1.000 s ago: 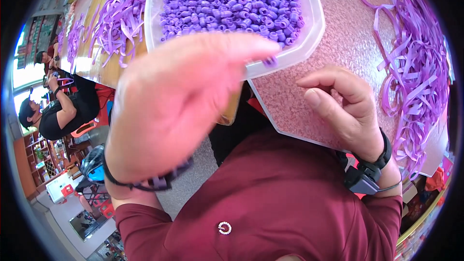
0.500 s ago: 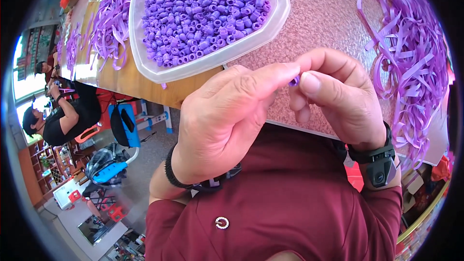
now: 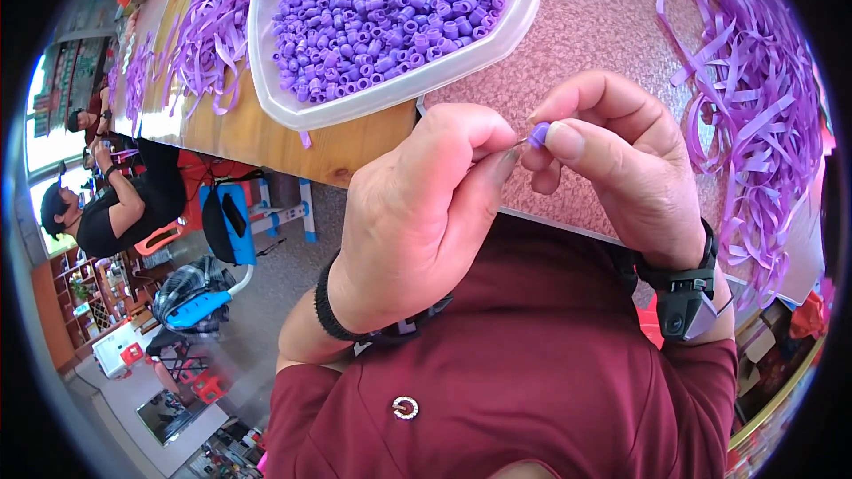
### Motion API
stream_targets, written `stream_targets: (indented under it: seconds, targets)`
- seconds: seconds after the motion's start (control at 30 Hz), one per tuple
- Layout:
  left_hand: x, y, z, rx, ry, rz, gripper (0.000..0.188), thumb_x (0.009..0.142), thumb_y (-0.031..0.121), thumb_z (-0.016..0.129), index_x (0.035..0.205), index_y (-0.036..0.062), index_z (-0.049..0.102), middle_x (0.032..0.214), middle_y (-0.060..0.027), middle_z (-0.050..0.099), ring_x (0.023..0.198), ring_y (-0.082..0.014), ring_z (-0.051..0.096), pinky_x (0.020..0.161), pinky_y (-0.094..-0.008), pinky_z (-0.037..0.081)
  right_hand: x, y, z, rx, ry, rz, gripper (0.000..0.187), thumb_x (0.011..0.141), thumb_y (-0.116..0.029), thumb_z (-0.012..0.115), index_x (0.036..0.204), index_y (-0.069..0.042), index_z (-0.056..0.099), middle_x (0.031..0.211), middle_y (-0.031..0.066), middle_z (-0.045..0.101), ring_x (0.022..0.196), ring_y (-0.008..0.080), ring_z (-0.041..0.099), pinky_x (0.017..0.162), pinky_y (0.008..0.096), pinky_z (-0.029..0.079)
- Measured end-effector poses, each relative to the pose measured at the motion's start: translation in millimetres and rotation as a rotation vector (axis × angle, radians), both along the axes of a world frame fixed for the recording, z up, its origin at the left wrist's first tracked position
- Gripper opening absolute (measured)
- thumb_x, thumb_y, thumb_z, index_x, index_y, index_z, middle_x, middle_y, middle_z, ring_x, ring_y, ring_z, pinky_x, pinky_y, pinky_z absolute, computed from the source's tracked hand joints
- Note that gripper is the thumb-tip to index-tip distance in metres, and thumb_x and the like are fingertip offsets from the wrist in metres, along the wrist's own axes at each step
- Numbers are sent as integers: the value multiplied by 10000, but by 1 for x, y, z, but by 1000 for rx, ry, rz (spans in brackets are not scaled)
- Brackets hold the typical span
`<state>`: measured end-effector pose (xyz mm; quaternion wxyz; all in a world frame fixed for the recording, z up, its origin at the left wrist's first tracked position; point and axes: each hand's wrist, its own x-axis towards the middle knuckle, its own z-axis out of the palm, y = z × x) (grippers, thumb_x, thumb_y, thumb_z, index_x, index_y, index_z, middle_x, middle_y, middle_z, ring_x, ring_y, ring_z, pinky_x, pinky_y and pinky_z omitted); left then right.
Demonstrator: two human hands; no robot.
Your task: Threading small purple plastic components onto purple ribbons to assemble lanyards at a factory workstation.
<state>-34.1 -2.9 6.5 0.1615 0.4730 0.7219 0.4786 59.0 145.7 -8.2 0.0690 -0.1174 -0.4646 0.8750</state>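
Observation:
Above the near edge of the pink-speckled tabletop, my right hand (image 3: 641,173) pinches a small purple plastic cap (image 3: 538,134) between thumb and forefinger. Close beside it, my left hand (image 3: 413,213) is closed, its thumb pressed to the fingers on a thin, dark, needle-like piece (image 3: 521,142). The tip of that piece meets the cap; whether it goes inside, I cannot tell. Beyond my left hand stands a translucent plastic tub (image 3: 390,110) heaped with purple caps (image 3: 382,18) like the one I hold.
A large pile of purple ribbon straps (image 3: 754,115) lies to the right, some over the table's edge. More ribbons (image 3: 213,35) lie left of the tub on the wooden tabletop (image 3: 293,155). A blue-framed chair (image 3: 238,222) and a seated person (image 3: 115,208) are at left.
My left fingers have drawn back slightly left of the cap, baring the thin piece between them. The cap has turned in my right fingers. The view has shifted slightly.

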Motion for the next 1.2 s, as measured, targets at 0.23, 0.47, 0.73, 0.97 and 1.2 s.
stream_targets:
  seconds: [0.23, 0.47, 0.73, 0.97, 1.2]
  targets:
    - [6, 2, -8, 128, -79, 106, 156, 777, -85, 568, 887, 9, 509, 761, -89, 558, 631, -159, 576, 569, -246, 448, 1, -3, 3, 23, 11, -23, 144, 829, -85, 571, 945, -5, 540, 808, 82, 621, 690, 125, 582, 643, 248, 472]
    - [8, -2, -9, 137, -163, 110, 144, 789, -76, 566, 886, 9, 502, 763, -67, 548, 619, -110, 531, 569, -221, 437, 1, -2, 2, -15, 11, -49, 145, 818, -95, 590, 921, -12, 531, 791, 74, 613, 670, 118, 572, 618, 235, 463]
    - [6, -3, -5, 41, -133, 36, 121, 853, -26, 531, 933, 0, 445, 828, -37, 550, 751, -63, 553, 662, -177, 437, 2, -5, 1, -16, 19, -28, 149, 808, -79, 602, 919, -13, 528, 795, 63, 609, 677, 107, 570, 621, 227, 464]
    - [15, 8, -7, 219, -396, 162, 158, 810, -76, 524, 949, -2, 515, 822, -67, 565, 703, -83, 558, 625, -211, 456, 1, 0, 4, 5, -46, 38, 163, 794, -48, 624, 930, -12, 541, 840, 40, 607, 733, 89, 574, 660, 209, 465]
    - [-3, -7, -11, 76, -84, 52, 182, 859, -30, 496, 1034, -18, 546, 897, -34, 575, 787, -56, 538, 687, -187, 435, 2, 7, 12, 240, -120, 4, 163, 812, -35, 600, 968, -5, 562, 830, 30, 599, 744, 81, 571, 662, 204, 465]
